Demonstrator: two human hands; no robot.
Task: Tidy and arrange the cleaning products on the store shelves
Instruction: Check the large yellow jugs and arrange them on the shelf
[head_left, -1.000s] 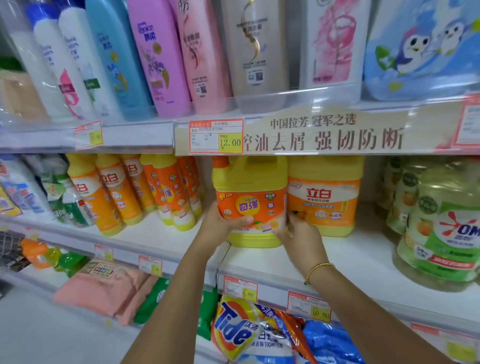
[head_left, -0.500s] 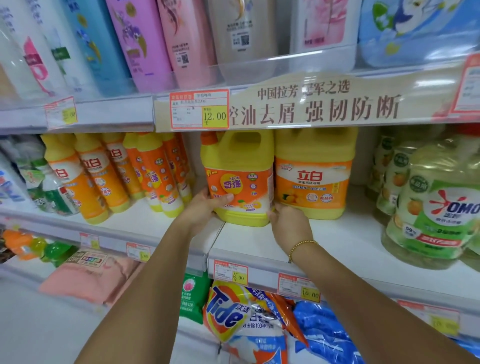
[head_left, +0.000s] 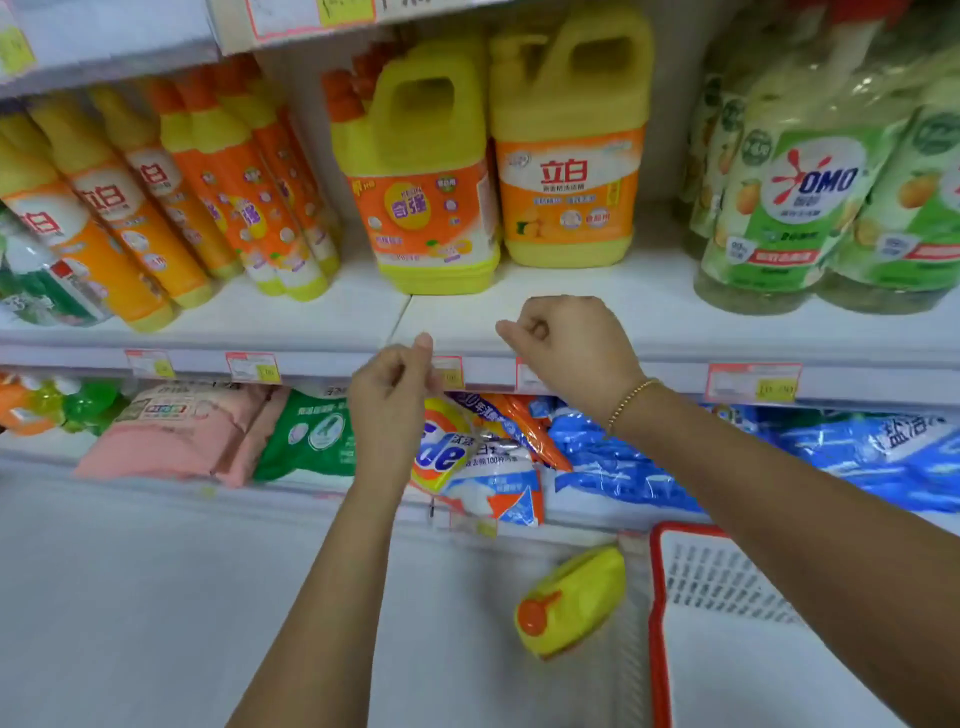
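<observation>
Two yellow detergent jugs stand side by side on the white shelf (head_left: 613, 306): the left jug (head_left: 423, 208) with an orange label, the right jug (head_left: 569, 182) behind it. My left hand (head_left: 392, 387) and my right hand (head_left: 569, 345) hang in front of the shelf edge, below the jugs, fingers loosely curled and holding nothing. Another yellow bottle with an orange cap (head_left: 571, 597) lies on its side on the floor, beside a red and white basket (head_left: 660, 597).
Slim orange-yellow bottles (head_left: 171, 202) crowd the shelf to the left, green OMO bottles (head_left: 810, 197) to the right. Below lie a Tide bag (head_left: 467, 462), blue bags (head_left: 623, 462), pink packs (head_left: 171, 436) and a green pack (head_left: 311, 436). Price tags (head_left: 753, 382) line the shelf edge.
Both hands have let go of the left yellow jug and pulled back down to the shelf edge. The view has tilted down, showing the floor, the basket and the lying bottle.
</observation>
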